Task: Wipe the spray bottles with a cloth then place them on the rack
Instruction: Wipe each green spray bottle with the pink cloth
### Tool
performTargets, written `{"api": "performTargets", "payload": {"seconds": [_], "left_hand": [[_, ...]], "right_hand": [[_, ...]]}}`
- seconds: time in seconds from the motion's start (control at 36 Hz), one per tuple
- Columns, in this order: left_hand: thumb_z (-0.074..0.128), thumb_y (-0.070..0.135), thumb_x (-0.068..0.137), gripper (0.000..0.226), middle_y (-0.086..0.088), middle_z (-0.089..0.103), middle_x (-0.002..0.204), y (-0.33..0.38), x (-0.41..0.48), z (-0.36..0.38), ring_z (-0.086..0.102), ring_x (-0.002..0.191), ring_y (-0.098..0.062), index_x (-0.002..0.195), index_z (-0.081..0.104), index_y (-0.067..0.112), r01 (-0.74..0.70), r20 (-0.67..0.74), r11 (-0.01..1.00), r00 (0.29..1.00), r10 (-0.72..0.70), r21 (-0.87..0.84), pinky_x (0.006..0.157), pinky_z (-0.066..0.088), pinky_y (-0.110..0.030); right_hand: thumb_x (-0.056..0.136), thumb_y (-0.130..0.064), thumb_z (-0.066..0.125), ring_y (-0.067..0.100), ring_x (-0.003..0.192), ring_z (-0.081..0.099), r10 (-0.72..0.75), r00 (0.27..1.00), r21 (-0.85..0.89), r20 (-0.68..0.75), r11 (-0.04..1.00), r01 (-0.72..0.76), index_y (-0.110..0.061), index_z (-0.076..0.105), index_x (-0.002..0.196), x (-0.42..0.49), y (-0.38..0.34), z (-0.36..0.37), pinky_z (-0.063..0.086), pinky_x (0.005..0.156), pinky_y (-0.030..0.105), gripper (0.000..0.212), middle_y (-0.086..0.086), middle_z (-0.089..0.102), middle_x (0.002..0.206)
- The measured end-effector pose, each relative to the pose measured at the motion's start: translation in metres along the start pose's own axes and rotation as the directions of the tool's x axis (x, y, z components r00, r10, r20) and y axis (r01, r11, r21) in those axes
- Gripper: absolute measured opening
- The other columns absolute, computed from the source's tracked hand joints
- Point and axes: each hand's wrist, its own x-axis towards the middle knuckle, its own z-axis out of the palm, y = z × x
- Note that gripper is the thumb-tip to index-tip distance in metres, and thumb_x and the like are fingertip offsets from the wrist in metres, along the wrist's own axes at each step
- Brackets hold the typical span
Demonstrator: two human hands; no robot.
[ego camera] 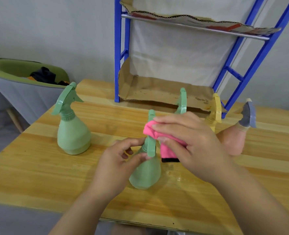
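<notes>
Head camera view, looking down at a pale wooden table [38, 167] set against a grey wall. At the far left, off the table, stands a grey bin with a green rim [21, 92] holding dark items. On the table's left stands an upright green plastic spray bottle [73, 133], well apart from the hands. In the centre, the left hand [118, 163] pinches the neck and trigger of a second green spray bottle [146, 172], steadying it upright on the table. The right hand [191, 143] is closed around a bright pink cloth with a black edge [164, 145], pressing it against that bottle's spray head. This appears to be the wiping step for this bottle. Next, the cloth would need to cover the body before the bottle is lifted to the rack. Behind the hands stand another green sprayer top [182, 102], a yellow spray bottle [214, 112], and a peach bottle with a blue-grey sprayer [237, 138], partly hidden. At the back right stands a blue metal rack lined with brown cardboard [157, 90]; no bottles are on it.
</notes>
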Motion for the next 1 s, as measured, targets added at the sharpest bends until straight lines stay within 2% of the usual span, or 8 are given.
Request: {"api": "performTargets", "payload": {"seconds": [0.08,0.25,0.42,0.53,0.64,0.83,0.92,1.0], "left_hand": [[0.066,0.055,0.059,0.032,0.004,0.058,0.074,-0.004,0.001,-0.001,0.046,0.063,-0.002,0.091,0.067,0.054,-0.035,0.021,0.999,0.999,0.035,0.005,0.061,0.039,-0.015],[0.064,0.054,0.060,0.029,0.009,0.036,0.063,-0.003,0.001,0.000,0.040,0.057,-0.002,0.089,0.065,0.052,-0.058,-0.020,0.997,0.998,0.060,0.057,0.054,0.033,-0.011],[0.068,0.045,0.063,0.031,0.010,0.039,0.065,-0.001,0.000,-0.001,0.041,0.058,-0.001,0.089,0.061,0.058,-0.020,-0.008,0.998,1.000,0.020,0.066,0.055,0.034,-0.010],[0.075,0.029,0.075,0.043,0.020,0.058,0.078,-0.003,-0.003,-0.003,0.050,0.073,0.002,0.088,0.060,0.066,-0.032,0.040,0.997,0.999,0.029,0.066,0.065,0.039,-0.008],[0.064,0.037,0.075,0.042,0.030,0.062,0.106,-0.001,-0.006,-0.005,0.055,0.098,-0.001,0.108,0.055,0.063,-0.034,0.116,0.999,0.993,0.030,0.038,0.077,0.041,-0.011],[0.050,0.042,0.070,0.044,0.011,0.068,0.109,0.008,-0.010,0.000,0.058,0.102,-0.010,0.110,0.066,0.037,-0.044,0.095,0.977,0.993,0.065,-0.207,0.083,0.047,-0.026],[0.058,0.051,0.071,0.048,0.012,0.066,0.113,0.015,-0.012,0.005,0.059,0.104,-0.013,0.115,0.062,0.032,-0.052,0.052,0.983,0.997,0.062,-0.175,0.088,0.049,-0.037],[0.066,0.061,0.060,0.057,0.022,0.065,0.109,0.019,-0.011,0.009,0.060,0.098,-0.006,0.112,0.059,0.038,-0.026,0.004,0.998,1.000,0.026,-0.065,0.085,0.050,-0.034]], "right_hand": [[0.091,-0.015,0.062,0.016,0.101,0.065,-0.106,0.994,-0.020,0.028,0.994,0.107,-0.010,0.073,0.107,-0.009,-0.007,0.001,0.046,0.083,0.034,0.020,0.000,0.068,0.117],[0.092,-0.016,0.061,0.019,0.095,0.067,-0.145,0.989,-0.036,0.019,0.989,0.145,-0.009,0.074,0.103,-0.005,-0.004,0.002,0.047,0.078,0.036,0.019,0.001,0.069,0.115],[0.090,-0.017,0.061,0.010,0.108,0.060,0.080,0.994,-0.056,-0.072,0.995,-0.084,-0.014,0.071,0.111,0.015,0.016,0.006,0.045,0.092,0.035,0.023,-0.002,0.067,0.116],[0.090,-0.019,0.063,0.010,0.110,0.058,0.234,0.965,0.032,-0.115,0.972,-0.232,-0.018,0.069,0.114,0.011,0.020,0.006,0.046,0.097,0.032,0.025,-0.007,0.064,0.116],[0.088,-0.015,0.066,-0.005,0.110,0.052,0.395,0.908,0.189,-0.138,0.910,-0.368,-0.021,0.069,0.114,-0.005,0.014,0.004,0.037,0.094,0.007,0.026,-0.011,0.062,0.113],[0.085,-0.019,0.067,0.003,0.112,0.056,0.534,0.835,0.332,-0.131,0.818,-0.471,-0.027,0.069,0.109,-0.036,0.003,0.008,0.042,0.093,0.011,0.025,-0.012,0.063,0.113],[0.084,-0.027,0.063,0.001,0.111,0.056,0.570,0.810,0.378,-0.135,0.786,-0.490,-0.028,0.068,0.108,-0.042,-0.004,0.009,0.042,0.090,0.009,0.025,-0.014,0.063,0.112],[0.083,-0.026,0.063,0.003,0.111,0.057,0.587,0.796,0.400,-0.145,0.771,-0.496,-0.026,0.069,0.109,-0.046,-0.008,0.011,0.043,0.090,0.010,0.027,-0.014,0.064,0.113]]}}
